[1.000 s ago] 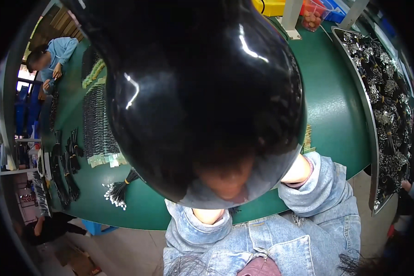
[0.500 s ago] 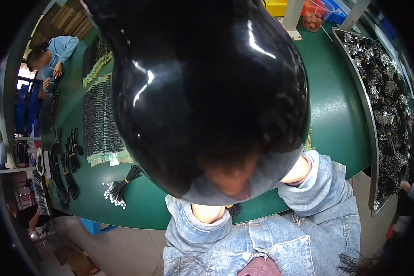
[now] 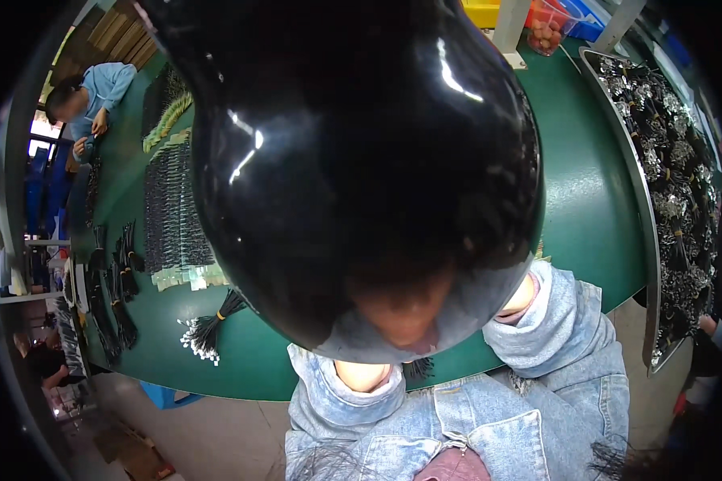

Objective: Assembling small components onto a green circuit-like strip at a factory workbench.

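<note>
A large, glossy black rounded cover [image 3: 369, 184] fills the middle of the view and hides the fingers of both my hands. Below its lower edge, only the wrist of my left hand [image 3: 363, 375] shows, coming out of a rolled denim cuff. My right hand [image 3: 523, 297] likewise shows just its wrist at the cover's lower right. Dark wire ends [image 3: 419, 369] stick out beside my left wrist; whether a hand holds them is hidden. Left of my left arm, a tied bundle of black wires [image 3: 210, 327] with white tips lies on the green table [image 3: 594, 200].
Rows of black wires [image 3: 170, 212] on pale green strips lie to the left, near more tied black bundles [image 3: 120, 305]. A metal tray [image 3: 648, 216] of wires with silvery ends stands right. A clear container [image 3: 545, 36] sits at the back. Another person [image 3: 96, 100] works far left.
My right cuff has shifted slightly left and up. The wire ends near my left wrist sit a little farther right. The black cover appears slightly lower. A person at the lower left edge has moved.
</note>
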